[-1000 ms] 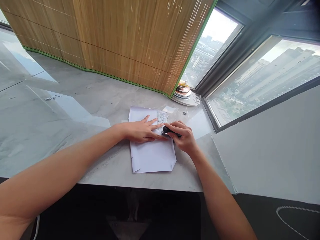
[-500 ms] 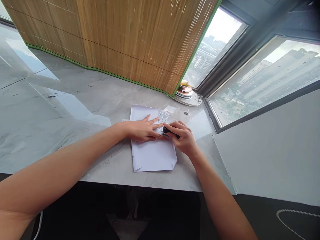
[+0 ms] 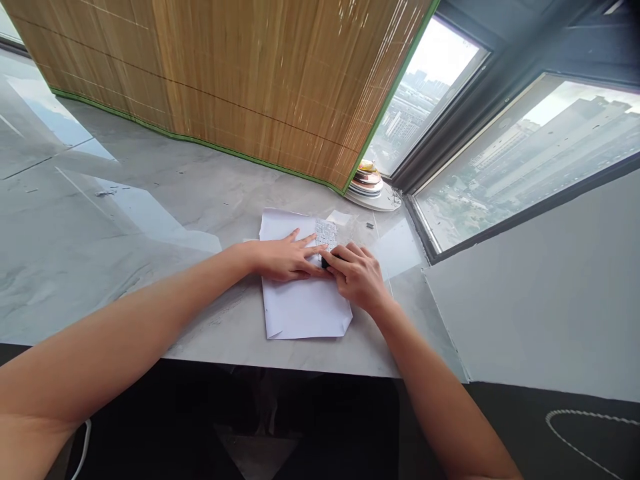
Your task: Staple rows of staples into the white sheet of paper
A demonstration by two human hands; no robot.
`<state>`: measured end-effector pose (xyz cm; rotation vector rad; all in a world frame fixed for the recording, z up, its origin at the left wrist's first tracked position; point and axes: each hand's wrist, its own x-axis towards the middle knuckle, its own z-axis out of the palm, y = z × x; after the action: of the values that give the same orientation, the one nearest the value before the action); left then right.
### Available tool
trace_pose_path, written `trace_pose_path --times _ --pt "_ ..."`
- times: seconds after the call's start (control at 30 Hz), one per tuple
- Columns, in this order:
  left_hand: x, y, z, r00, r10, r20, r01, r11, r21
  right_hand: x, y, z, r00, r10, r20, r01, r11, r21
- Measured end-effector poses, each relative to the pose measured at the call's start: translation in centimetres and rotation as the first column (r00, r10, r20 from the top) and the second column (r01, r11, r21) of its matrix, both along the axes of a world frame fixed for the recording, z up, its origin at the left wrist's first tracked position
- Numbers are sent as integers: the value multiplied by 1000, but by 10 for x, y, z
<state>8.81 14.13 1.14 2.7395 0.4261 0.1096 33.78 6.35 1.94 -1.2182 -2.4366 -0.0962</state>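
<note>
Our left hand lies flat on the white paper, fingers spread, fingertips at the small printed patch. Our right hand is curled around a black tool, mostly hidden by the fingers, its tip at the patch's lower edge. The paper lies on the grey stone counter, near its front edge. A stack of dishes sits by the window corner, beside the bamboo blind.

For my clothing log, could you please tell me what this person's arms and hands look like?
The left forearm and right forearm are bare to the picture's edge; no sleeve shows. The left hand and right hand wear no gloves, and no watch, bracelet or ring is visible.
</note>
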Motion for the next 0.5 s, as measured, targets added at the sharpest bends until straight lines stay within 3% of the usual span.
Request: trace_pose_path --times 0.13,0.23,0.33,0.4,0.5 --pt "-2 0 4 999 -5 -53 4 1000 -21 23 10 2 961 72 -266 -87 995 -45" --pt "-3 0 7 997 -6 -80 4 1000 -25 43 14 8 956 60 -289 -84 994 -73" --pt "-4 1 8 995 -7 -95 6 1000 -16 63 15 12 975 16 -222 -58 981 -183" --pt "-5 2 7 994 -9 -105 8 1000 -10 78 17 10 984 -59 -167 17 970 -243" --pt "-5 4 6 993 -20 -113 19 1000 -3 95 23 5 938 -307 -159 277 943 -185"
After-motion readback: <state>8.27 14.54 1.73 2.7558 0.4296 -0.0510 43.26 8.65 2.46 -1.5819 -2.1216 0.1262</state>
